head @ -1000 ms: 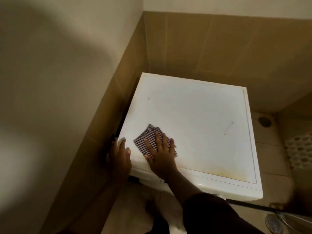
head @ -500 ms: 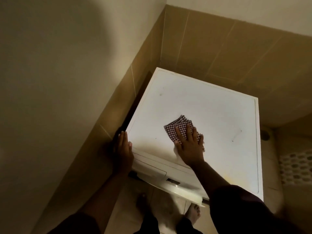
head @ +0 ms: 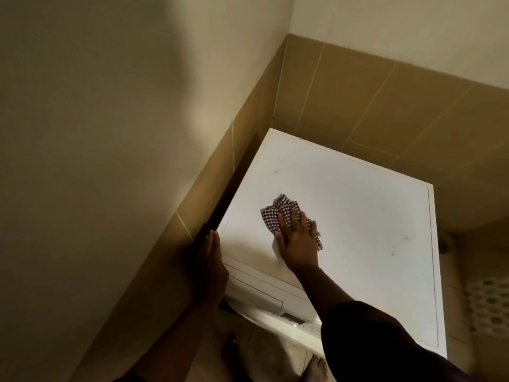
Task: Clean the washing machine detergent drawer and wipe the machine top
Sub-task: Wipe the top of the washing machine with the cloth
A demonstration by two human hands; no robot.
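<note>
**Cloth moves inward across the machine top**

The washing machine (head: 358,216) fills the corner between tiled walls, its white top (head: 371,205) mostly bare, with faint specks on the far left and toward the right side. The detergent drawer (head: 259,295) sits shut in the front panel at the near left, below the top's edge.

The right hand (head: 298,244) lies flat, fingers spread, pressing the checked cloth (head: 278,213) against the top. A second ago the cloth was at the near-left corner; it has since travelled right and farther in — a wiping stroke under way, judging by the path. The left hand (head: 210,257) has stayed at the near-left corner, fingers held together along the edge, bracing rather than gripping anything.

The near-left strip looks covered; the far and right areas — specks included — likely remain.
</note>
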